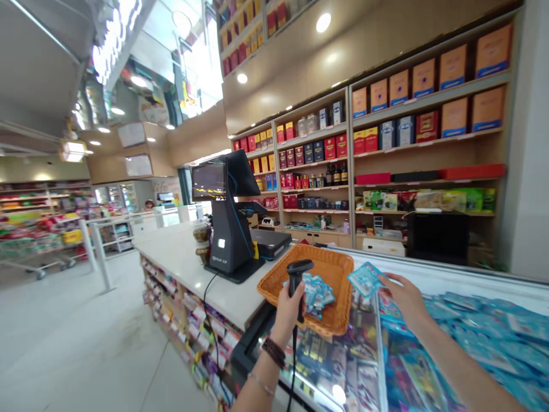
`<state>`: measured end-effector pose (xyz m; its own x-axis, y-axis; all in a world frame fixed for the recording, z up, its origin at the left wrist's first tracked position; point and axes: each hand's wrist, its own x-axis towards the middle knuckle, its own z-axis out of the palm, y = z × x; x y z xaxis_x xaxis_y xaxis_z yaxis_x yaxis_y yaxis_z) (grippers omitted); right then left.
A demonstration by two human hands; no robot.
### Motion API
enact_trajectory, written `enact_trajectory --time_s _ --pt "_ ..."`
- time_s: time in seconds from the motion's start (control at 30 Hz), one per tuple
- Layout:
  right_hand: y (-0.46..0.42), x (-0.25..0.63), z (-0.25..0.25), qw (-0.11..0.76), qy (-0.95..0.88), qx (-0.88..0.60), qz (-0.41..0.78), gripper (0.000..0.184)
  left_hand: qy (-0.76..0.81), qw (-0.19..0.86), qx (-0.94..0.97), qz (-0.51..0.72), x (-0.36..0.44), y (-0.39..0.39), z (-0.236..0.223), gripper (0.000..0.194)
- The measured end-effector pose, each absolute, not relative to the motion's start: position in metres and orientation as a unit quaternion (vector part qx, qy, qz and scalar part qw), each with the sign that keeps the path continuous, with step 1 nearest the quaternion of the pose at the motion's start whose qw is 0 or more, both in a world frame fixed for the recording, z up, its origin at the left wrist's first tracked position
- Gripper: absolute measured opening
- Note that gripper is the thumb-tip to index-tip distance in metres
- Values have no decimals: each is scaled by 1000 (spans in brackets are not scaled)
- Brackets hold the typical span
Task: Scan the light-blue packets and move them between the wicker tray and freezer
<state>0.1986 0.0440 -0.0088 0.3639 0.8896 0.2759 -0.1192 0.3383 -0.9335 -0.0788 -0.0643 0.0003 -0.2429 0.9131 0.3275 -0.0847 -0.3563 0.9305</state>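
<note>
My left hand is closed around the grip of a black handheld barcode scanner, whose cord hangs down past my wrist. The scanner's head points toward my right hand. Just below it, several light-blue foil packets lie in a woven orange-brown basket. My right hand reaches in from the lower right and holds a single light-blue packet at its fingertips, above the basket's right rim. Beneath that hand, many similar packets are spread across a glass-topped display case.
A black point-of-sale terminal stands on the white checkout counter, with a dark cash drawer or device beside it. Shelves of boxed goods line the wall behind. Store aisles and a pale tiled floor lie to the left.
</note>
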Motion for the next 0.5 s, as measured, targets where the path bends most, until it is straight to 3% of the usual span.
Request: enact_trajectory --time_s 0.3,0.5 --pt "71 80 -19 631 -475 -398 467 32 468 345 438 686 -132 -76 -17 67" --pt "71 64 -29 629 -501 -366 469 30 479 346 425 686 -131 -80 -21 66"
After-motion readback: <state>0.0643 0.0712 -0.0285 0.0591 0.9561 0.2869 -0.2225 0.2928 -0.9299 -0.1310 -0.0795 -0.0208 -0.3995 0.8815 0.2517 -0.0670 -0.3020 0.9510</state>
